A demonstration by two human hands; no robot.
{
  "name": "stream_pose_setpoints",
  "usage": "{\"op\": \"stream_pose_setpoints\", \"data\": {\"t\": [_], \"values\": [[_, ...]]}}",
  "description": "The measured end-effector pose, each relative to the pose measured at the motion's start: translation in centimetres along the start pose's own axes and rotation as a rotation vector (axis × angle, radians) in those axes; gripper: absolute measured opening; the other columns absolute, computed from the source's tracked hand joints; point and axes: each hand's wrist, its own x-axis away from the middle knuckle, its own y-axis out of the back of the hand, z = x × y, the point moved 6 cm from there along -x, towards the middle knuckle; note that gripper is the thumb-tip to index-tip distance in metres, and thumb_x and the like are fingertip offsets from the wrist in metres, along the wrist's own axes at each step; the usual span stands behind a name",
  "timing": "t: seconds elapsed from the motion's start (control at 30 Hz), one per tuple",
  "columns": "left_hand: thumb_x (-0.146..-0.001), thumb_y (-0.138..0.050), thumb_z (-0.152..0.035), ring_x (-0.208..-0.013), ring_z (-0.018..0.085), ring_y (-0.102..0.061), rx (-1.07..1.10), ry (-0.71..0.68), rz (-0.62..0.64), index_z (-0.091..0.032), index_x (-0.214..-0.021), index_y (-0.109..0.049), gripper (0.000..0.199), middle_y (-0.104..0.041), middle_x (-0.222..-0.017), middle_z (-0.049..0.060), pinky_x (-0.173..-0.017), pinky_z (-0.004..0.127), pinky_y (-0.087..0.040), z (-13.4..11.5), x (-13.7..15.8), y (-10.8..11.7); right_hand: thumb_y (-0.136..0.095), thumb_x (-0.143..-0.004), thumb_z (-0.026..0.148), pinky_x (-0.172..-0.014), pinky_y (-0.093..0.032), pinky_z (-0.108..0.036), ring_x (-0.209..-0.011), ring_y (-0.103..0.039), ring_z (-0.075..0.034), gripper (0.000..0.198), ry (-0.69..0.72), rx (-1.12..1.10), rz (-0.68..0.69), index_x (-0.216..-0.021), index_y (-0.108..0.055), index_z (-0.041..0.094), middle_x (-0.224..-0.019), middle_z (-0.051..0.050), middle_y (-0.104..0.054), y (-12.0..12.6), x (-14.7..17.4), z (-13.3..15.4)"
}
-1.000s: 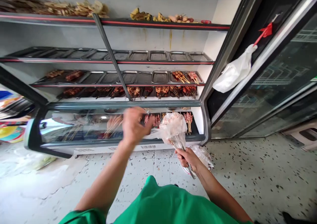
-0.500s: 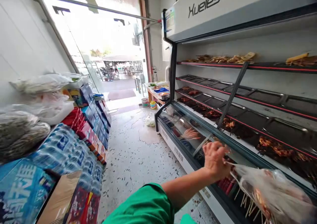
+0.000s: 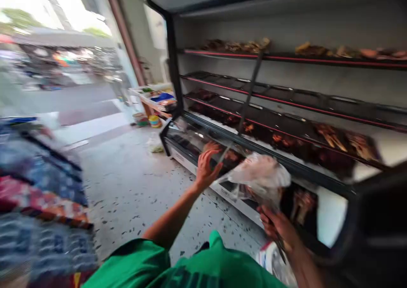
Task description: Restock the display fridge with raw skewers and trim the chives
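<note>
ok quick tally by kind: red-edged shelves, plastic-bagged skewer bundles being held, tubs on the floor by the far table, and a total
Red-edged shelves: 3
Plastic-bagged skewer bundle: 1
Floor tubs: 2, blurred
Total: 6

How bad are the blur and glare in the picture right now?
Head view: motion blur smears the stacked packs at left; also in the head view, the sky outside is washed out; in the head view, the plastic bag is soft, its contents hard to make out; head view again, the lower right corner is dark.
</note>
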Motion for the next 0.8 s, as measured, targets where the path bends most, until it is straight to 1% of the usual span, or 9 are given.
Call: {"op": "stream_pose_setpoints", "data": {"t": [0.07,0.13,0.2,0.3,0.37,0.47,0.6,0.7,0.8], "values": [[-0.065,-0.074,-0.044,-0.130,0.033,-0.030,-0.139,-0.375,0.382,-0.024,-0.133,-0.044,0.076,-0.038,-0.142,0.013,-0.107,0.051,-0.022,-3.6,-0.5,-3.6,-0.076,-0.055,0.054,-0.035,-0.015,-0.018,-0.037,-0.023,-0.001,0.048,0.015,-0.130,-0.002,-0.073,-0.052,0.016,-0.052,0.008,-0.039,0.3,-0.8,0.1],[-0.060,-0.080,-0.037,-0.134,0.036,-0.023,-0.270,-0.651,0.622,-0.031,-0.135,-0.041,0.085,-0.028,-0.149,0.011,-0.108,0.056,-0.012,-6.2,0.2,-6.9,-0.077,-0.056,0.050,-0.034,-0.013,-0.018,-0.036,-0.022,0.000,0.046,0.019,-0.199,0.008,-0.073,-0.053,0.015,-0.050,0.009,-0.039,0.9,-1.6,0.7],[-0.067,-0.075,-0.027,-0.129,0.034,-0.033,-0.355,-0.800,0.741,-0.030,-0.132,-0.046,0.071,-0.039,-0.143,0.011,-0.106,0.057,-0.016,-7.9,1.0,-9.4,-0.075,-0.058,0.051,-0.033,-0.012,-0.017,-0.035,-0.021,0.000,0.047,0.026,-0.248,0.005,-0.076,-0.054,0.014,-0.051,0.010,-0.040,1.5,-2.0,1.2],[-0.078,-0.058,-0.016,-0.102,0.026,-0.056,-0.339,-0.827,0.846,-0.020,-0.106,-0.065,0.030,-0.066,-0.104,0.010,-0.096,0.046,-0.035,-9.4,0.6,-12.2,-0.072,-0.062,0.053,-0.033,-0.012,-0.016,-0.035,-0.022,0.001,0.046,0.043,-0.237,-0.004,-0.078,-0.054,0.014,-0.052,0.010,-0.041,1.9,-1.7,1.3],[-0.080,-0.051,-0.017,-0.087,0.021,-0.060,-0.251,-0.748,0.867,-0.017,-0.092,-0.068,0.020,-0.068,-0.088,0.008,-0.085,0.037,-0.042,-10.0,-1.3,-13.7,-0.070,-0.065,0.052,-0.032,-0.014,-0.016,-0.035,-0.022,0.001,0.044,0.035,-0.187,-0.009,-0.078,-0.054,0.014,-0.053,0.010,-0.042,2.1,-1.4,0.8],[-0.080,-0.048,-0.019,-0.079,0.020,-0.061,-0.187,-0.511,0.760,-0.014,-0.090,-0.069,0.024,-0.068,-0.085,0.008,-0.075,0.029,-0.044,-10.6,-6.6,-16.1,-0.068,-0.068,0.049,-0.032,-0.016,-0.015,-0.035,-0.023,0.000,0.040,0.002,-0.137,0.010,-0.079,-0.053,0.014,-0.054,0.009,-0.042,2.1,-1.2,-0.2],[-0.071,-0.050,-0.011,-0.083,0.022,-0.061,-0.135,-0.151,0.674,-0.010,-0.094,-0.069,0.030,-0.068,-0.084,0.009,-0.079,0.029,-0.044,-10.5,-12.8,-20.2,-0.068,-0.070,0.050,-0.032,-0.016,-0.014,-0.035,-0.024,0.001,0.040,-0.049,-0.138,0.041,-0.079,-0.052,0.014,-0.054,0.009,-0.041,1.8,-0.8,-1.4],[-0.059,-0.062,-0.008,-0.083,0.022,-0.062,-0.013,-0.019,0.906,-0.012,-0.105,-0.067,0.046,-0.069,-0.089,0.007,-0.077,0.029,-0.047,-9.8,-13.8,-22.7,-0.068,-0.070,0.050,-0.032,-0.016,-0.014,-0.035,-0.024,0.001,0.040,-0.070,-0.158,0.078,-0.080,-0.053,0.014,-0.055,0.009,-0.041,1.4,-0.4,-2.0],[-0.056,-0.072,-0.015,-0.091,0.023,-0.062,0.370,0.188,1.216,-0.017,-0.111,-0.064,0.056,-0.068,-0.100,0.009,-0.081,0.032,-0.047,-7.9,-13.5,-22.6,-0.068,-0.071,0.050,-0.032,-0.016,-0.015,-0.035,-0.024,0.001,0.039,-0.070,-0.185,0.096,-0.078,-0.053,0.014,-0.054,0.008,-0.041,1.5,0.0,-2.3]]}}
